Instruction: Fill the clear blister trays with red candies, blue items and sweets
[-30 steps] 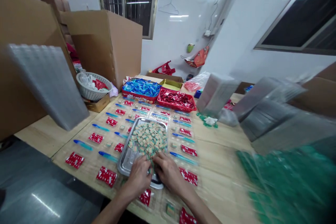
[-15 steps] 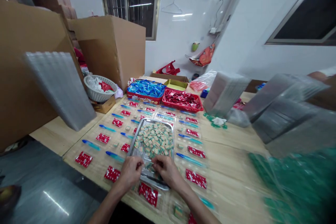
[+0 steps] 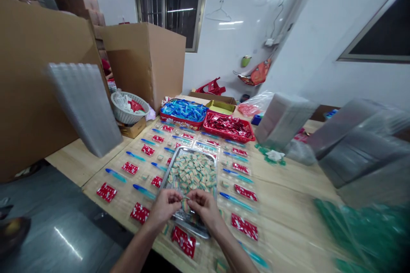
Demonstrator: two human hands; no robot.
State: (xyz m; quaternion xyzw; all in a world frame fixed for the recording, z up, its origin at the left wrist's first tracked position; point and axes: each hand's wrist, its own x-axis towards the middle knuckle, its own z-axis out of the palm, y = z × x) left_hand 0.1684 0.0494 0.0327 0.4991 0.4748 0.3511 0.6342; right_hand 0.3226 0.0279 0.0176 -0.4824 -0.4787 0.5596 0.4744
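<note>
Head view: both hands meet over the near end of a shallow steel tray on a pale wooden counter. The left hand and right hand pinch a small striped block between their fingertips; the blur makes it hard to tell whether it is one piece or several. The tray holds a heap of similar small tan-and-green blocks.

Rows of glossy red packets and slim blue pens lie around it in clear, flimsy blister shells. The block could slip from so light a pinch, and a sleeve or wrist could nudge the loose shells out of line.
</note>
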